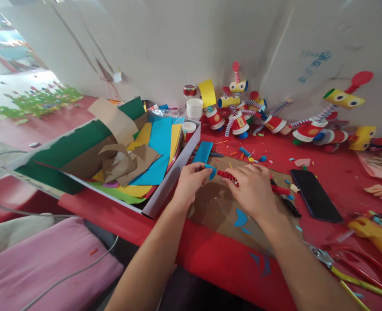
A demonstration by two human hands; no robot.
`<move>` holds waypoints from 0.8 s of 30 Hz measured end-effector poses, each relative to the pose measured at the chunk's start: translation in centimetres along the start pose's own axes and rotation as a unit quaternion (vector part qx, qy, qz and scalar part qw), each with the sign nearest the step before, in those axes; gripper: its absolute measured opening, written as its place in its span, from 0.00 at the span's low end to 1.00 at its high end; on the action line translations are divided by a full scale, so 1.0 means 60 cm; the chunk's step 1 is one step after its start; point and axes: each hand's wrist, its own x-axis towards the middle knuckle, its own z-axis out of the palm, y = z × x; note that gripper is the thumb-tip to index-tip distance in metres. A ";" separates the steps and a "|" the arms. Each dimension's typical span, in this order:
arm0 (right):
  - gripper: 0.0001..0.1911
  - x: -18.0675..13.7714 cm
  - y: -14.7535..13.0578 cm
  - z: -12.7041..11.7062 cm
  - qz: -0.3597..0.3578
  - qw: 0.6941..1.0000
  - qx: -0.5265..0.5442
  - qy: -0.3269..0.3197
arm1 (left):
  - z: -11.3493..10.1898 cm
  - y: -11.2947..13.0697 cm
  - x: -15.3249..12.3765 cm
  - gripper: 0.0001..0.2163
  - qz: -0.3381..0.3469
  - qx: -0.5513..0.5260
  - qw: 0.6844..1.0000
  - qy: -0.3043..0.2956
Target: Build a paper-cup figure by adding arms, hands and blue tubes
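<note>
Two bare forearms lie nearest the camera, reaching over the red bench [217, 261] to the hands. The left hand [191, 181] has thumb and fingertips pinched together on a small blue piece [212, 172]. The right hand [254, 192] has its fingers closed over a folded red strip [226, 175], whose end sticks out toward the blue piece; whether the two are joined, I cannot tell. Both are held above a brown board [218, 211], where blue scraps [241, 218] lie in front of the right hand.

Just beyond the board's right end is a dark phone [316, 194]; nearer the camera on that side are a yellow glue gun [370, 231] and a red-handled tool [362, 261]. To the left stands an open box [174, 177] with blue sheets [158, 144], yellow sheets and crumpled brown paper [122, 166]. Behind it are stacked white cups [194, 109] beside a red-lidded jar [190, 90]. Cup figures [239, 123] with yellow heads line the bench along the wall [184, 39]. Pink cloth [48, 268] lies at lower left.
</note>
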 end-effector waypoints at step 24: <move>0.06 0.000 -0.001 0.000 -0.001 1.000 0.002 0.007 | -0.006 -0.015 0.006 0.08 0.049 0.134 0.989 0.047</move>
